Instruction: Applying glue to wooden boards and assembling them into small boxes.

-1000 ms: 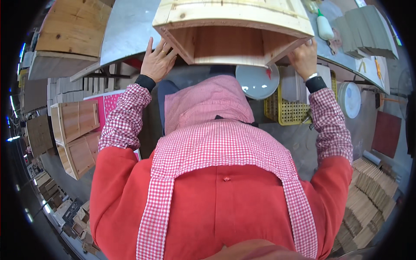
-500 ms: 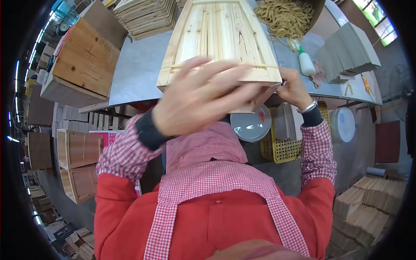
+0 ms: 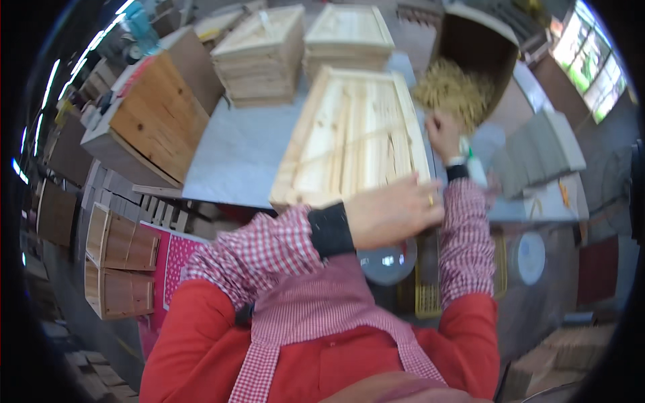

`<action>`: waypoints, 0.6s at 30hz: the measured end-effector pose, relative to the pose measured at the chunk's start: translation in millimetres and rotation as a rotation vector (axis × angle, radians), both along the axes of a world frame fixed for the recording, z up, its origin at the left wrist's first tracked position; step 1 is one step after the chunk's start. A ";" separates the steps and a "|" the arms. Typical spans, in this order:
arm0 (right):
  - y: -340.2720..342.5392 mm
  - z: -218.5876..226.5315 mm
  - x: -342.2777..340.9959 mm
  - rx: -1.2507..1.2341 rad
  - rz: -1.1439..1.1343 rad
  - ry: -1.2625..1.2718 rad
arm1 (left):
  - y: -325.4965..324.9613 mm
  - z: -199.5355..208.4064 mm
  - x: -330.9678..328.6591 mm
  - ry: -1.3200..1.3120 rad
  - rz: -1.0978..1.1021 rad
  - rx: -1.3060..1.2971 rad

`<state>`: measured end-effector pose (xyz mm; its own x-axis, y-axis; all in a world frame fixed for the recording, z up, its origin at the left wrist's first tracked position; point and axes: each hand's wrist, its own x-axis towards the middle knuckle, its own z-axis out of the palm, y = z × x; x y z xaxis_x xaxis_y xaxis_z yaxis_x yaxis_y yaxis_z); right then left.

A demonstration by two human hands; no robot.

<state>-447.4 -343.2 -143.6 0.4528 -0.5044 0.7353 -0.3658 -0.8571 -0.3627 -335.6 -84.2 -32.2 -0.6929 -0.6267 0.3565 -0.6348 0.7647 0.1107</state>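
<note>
A tapered pale wooden panel assembly [image 3: 349,134] with a raised frame lies on the table in front of me, its narrower end away from me. A thin tan rubber band [image 3: 356,143] runs slantwise across its face. My left hand [image 3: 396,209], with a ring on one finger, reaches across to the near right corner; its fingers bend over the edge there, slightly blurred. Beyond the assembly's right edge, my right hand [image 3: 443,136] is closed, beside a heap of tan rubber bands [image 3: 453,91]. What its fingers hold, if anything, cannot be made out.
Two stacks of wooden panels [image 3: 259,64] stand at the back. The band heap spills from a brown carton [image 3: 494,50]. A white glue bottle [image 3: 477,169] and grey stacked boards [image 3: 541,151] are right; a brown wooden board [image 3: 161,117] leans left. Below the table sits a yellow crate [image 3: 428,289].
My right hand has moved forward from the near right corner to beside the band heap. My left hand has swung right to that corner. The band now slants, and the view shows more of the table.
</note>
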 end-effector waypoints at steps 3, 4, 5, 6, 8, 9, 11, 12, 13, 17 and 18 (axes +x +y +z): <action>40.7 -47.6 18.8 0.465 0.308 -0.335 | 5.2 -9.5 2.3 0.018 0.034 -0.087; 61.4 -36.9 14.8 0.472 0.300 -0.263 | 6.0 -9.9 3.2 0.047 0.029 -0.111; 61.4 -38.8 -5.1 0.491 0.298 -0.129 | 5.3 -5.3 2.7 0.045 0.036 -0.143; 53.8 -37.2 -22.9 0.518 0.285 0.002 | 5.4 -1.8 1.5 0.007 0.035 -0.087; 66.5 4.9 -37.3 0.564 0.268 0.088 | 15.9 -0.4 3.0 -0.054 0.053 0.050; 78.9 32.5 -41.8 0.616 0.243 0.168 | 20.7 0.0 6.7 -0.048 0.065 0.039; 97.8 83.0 -28.4 0.412 0.232 0.135 | 26.9 -4.3 14.0 0.095 0.074 -0.137; 108.7 102.4 -20.7 0.239 0.203 0.087 | 31.9 -7.2 14.2 0.173 0.069 -0.203; 119.5 125.0 -7.1 0.169 0.238 0.162 | 36.5 -7.5 21.7 0.239 0.098 -0.258; 153.4 152.9 46.7 -0.218 0.449 0.376 | 94.2 -10.8 79.4 0.496 0.477 -0.359; 160.2 148.9 58.9 -0.218 0.501 0.425 | 108.7 -10.5 89.3 0.517 0.617 -0.407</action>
